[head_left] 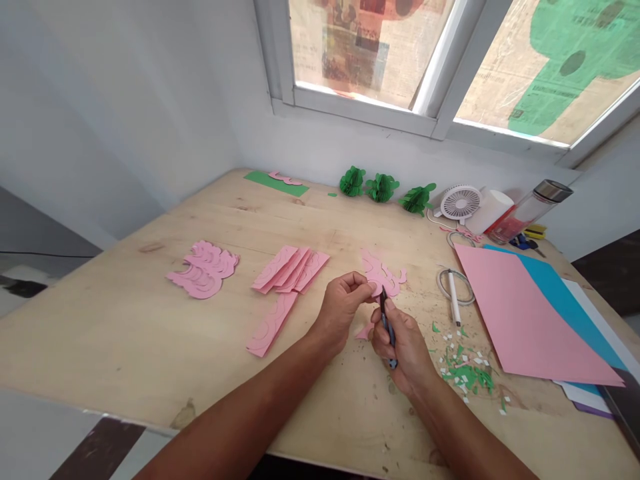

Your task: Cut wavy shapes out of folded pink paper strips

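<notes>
My left hand (pixel 345 300) is closed, pinching a pink paper cutout (pixel 379 275) with wavy edges between thumb and fingers. In my right hand (pixel 403 340) is a pair of dark scissors (pixel 385 313), its narrow tip pointing away from me and meeting the paper's near edge. Fingers partly hide the handle. A small pink scrap (pixel 364 331) lies below the hands. Left of them, several folded pink paper strips (pixel 293 270) with drawn curved outlines lie on the table. Farther left is a pile of cut wavy pink pieces (pixel 205 270).
Three green paper trees (pixel 383 188) stand by the wall, near a white fan (pixel 460 203) and a glass bottle (pixel 527 210). Coloured sheets (pixel 530 313) cover the right side. A white pen (pixel 454 298) lies near green and white scraps (pixel 470 377). A green strip (pixel 276 183) lies at the back left.
</notes>
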`<state>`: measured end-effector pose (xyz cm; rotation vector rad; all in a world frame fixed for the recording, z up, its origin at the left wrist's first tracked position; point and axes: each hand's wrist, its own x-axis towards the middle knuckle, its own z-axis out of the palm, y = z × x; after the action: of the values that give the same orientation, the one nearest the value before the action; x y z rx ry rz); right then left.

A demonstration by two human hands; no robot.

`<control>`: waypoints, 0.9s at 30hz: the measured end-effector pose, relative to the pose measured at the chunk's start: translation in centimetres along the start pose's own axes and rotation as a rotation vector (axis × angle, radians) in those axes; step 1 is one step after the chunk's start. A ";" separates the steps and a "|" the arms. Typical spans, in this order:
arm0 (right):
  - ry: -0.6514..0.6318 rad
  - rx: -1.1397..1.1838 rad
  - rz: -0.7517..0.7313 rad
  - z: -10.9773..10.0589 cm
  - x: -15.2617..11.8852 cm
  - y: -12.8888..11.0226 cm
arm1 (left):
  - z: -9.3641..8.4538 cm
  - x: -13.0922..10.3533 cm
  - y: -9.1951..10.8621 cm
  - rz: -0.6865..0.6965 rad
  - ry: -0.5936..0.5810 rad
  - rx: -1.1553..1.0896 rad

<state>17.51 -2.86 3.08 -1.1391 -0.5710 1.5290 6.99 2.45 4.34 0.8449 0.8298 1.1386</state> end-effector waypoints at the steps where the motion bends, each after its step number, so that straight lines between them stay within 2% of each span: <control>1: 0.002 -0.002 0.000 0.0 0.0 0.0 | 0.0 0.0 0.0 0.001 -0.001 0.000; 27: 0.006 -0.013 -0.047 0.0 0.1 0.4 | 0.2 -0.1 0.0 -0.022 0.016 -0.015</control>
<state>17.30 -2.90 2.77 -1.1322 -0.6007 1.4827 7.16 2.30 4.46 0.8130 0.8406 1.1321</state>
